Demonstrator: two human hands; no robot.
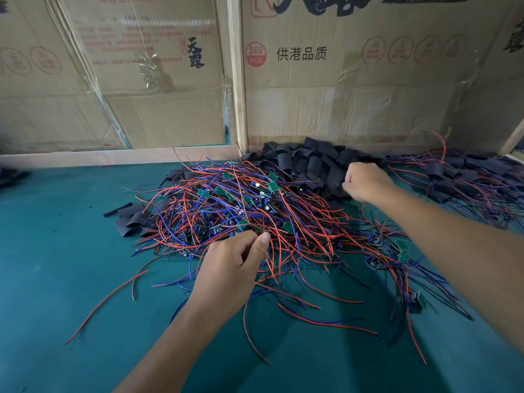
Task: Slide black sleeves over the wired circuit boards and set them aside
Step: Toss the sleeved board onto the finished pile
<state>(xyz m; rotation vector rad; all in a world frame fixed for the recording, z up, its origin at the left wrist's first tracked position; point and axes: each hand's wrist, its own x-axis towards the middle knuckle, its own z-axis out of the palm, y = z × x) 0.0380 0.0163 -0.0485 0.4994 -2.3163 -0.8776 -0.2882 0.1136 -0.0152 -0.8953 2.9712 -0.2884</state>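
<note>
A big tangle of small green circuit boards with red and blue wires lies in the middle of the green table. Behind it sits a heap of flat black sleeves. My left hand rests at the near edge of the tangle, thumb and fingers pinched on wires there. My right hand reaches over the pile to the sleeve heap, fingers closed on the edge of a black sleeve. At the far right lies a pile of sleeved boards with wires trailing out.
Cardboard boxes and a wooden frame wall off the back of the table. A few loose black sleeves lie left of the tangle. Stray wired boards spread to the right under my right forearm.
</note>
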